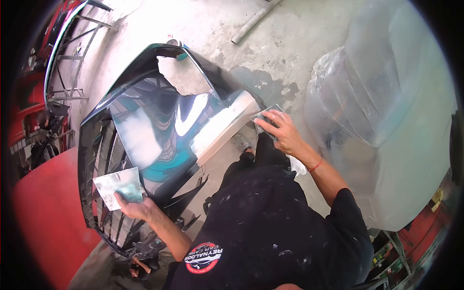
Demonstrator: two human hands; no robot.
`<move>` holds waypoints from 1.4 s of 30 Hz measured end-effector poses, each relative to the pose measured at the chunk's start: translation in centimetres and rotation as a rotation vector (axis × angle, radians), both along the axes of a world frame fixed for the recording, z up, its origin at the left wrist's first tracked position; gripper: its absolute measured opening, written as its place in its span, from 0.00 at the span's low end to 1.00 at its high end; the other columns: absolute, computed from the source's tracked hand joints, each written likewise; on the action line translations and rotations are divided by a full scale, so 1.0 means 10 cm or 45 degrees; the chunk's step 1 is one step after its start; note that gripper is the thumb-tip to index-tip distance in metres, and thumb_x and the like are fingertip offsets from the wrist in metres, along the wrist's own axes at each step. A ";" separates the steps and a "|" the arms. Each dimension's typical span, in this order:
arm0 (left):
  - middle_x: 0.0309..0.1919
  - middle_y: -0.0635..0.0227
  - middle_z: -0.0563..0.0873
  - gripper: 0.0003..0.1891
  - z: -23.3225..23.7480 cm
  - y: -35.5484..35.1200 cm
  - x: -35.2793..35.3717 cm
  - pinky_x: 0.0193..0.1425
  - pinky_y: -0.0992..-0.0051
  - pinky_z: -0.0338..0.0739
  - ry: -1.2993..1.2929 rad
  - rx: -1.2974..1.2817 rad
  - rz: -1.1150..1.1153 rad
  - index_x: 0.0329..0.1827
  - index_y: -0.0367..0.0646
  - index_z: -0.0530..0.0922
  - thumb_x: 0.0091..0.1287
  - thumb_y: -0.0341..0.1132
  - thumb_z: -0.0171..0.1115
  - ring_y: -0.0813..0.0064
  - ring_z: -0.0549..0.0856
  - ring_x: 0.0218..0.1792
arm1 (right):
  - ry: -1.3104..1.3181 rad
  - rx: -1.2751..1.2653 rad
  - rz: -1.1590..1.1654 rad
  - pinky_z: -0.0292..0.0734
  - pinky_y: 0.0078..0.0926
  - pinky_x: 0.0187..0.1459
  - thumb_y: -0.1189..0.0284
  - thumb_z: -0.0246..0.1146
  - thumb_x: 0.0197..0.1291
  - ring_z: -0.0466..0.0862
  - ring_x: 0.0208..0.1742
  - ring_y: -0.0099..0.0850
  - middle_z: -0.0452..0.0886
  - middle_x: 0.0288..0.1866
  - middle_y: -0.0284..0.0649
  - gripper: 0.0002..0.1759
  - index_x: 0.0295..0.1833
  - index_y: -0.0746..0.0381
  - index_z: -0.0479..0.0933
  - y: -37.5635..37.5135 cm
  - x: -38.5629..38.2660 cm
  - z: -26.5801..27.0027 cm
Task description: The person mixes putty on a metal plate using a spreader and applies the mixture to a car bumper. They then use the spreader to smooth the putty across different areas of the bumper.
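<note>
My left hand (pixel 135 208) grips a square pale board (pixel 121 179) by its lower edge, thumb on top. Smears of a light greenish paste show on the board's face, and it overlaps the slats of the bumper's grille. A thin, flat, greyish spreader (pixel 265 113) is pinched under the fingers of my right hand (pixel 286 133), close to the near right end of the bumper. The dark car bumper (pixel 217 70) lies in front of me, with whitish filler patches (pixel 140 137) on its glossy face and a pale beige strip along its near edge.
Clear plastic sheeting (pixel 348 101) drapes a large car-like shape on the right. A red panel (pixel 48 208) stands at the left, below a metal rack (pixel 72 58). A pipe (pixel 253 21) lies on the concrete floor (pixel 285 48). My shoe (pixel 241 142) is close behind the bumper's near edge.
</note>
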State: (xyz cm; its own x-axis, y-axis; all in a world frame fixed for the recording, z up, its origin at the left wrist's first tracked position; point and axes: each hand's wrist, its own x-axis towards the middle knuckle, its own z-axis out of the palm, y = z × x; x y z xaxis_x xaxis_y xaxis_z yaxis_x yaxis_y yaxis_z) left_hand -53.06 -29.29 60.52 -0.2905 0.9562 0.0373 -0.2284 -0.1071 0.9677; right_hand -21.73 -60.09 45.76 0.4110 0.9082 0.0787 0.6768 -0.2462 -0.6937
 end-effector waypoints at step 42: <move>0.76 0.51 0.62 0.43 -1.35 -2.05 1.43 0.85 0.54 0.37 -0.385 -0.726 -0.817 0.74 0.44 0.66 0.49 0.38 0.66 0.54 0.50 0.81 | 0.259 0.243 0.308 0.66 0.52 0.65 0.86 0.61 0.43 0.69 0.67 0.51 0.70 0.68 0.44 0.45 0.72 0.44 0.72 0.16 0.66 -0.73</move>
State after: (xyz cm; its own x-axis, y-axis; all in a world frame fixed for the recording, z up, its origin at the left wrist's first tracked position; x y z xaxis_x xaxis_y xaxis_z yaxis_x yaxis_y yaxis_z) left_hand -38.80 -49.83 47.07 0.3833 0.7876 -0.4825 -0.3319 0.6050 0.7238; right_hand -15.13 -58.45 38.43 0.2109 0.9579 0.1946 0.5429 0.0508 -0.8382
